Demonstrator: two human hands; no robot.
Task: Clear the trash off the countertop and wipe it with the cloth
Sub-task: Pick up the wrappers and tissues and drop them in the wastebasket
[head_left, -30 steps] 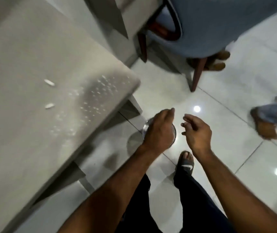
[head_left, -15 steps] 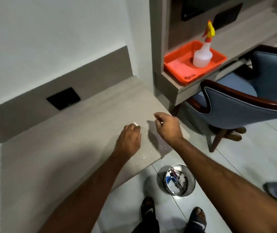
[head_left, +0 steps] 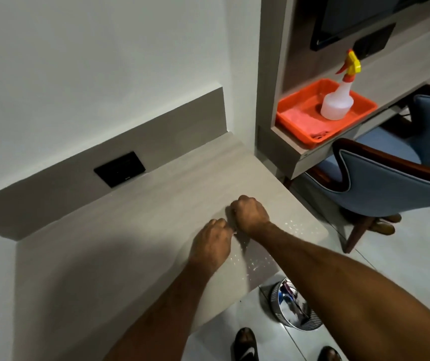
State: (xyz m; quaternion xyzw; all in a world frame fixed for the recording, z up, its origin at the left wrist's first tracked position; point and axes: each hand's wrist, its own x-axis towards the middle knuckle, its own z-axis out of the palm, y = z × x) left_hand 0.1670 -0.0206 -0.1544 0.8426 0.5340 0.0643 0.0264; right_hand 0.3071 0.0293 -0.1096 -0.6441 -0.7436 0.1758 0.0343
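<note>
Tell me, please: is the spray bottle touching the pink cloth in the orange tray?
Apart. The head view shows the spray bottle standing at the tray's far end, with bare orange floor between it and the cloth.

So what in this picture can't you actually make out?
- What the left hand and right hand pinch: their curled fingers hide it, head view.
- The bin contents: partly under the countertop edge and behind the right forearm.
- The cloth in the orange tray: too blurred to tell its folds.
- The specks: too small to identify.
</note>
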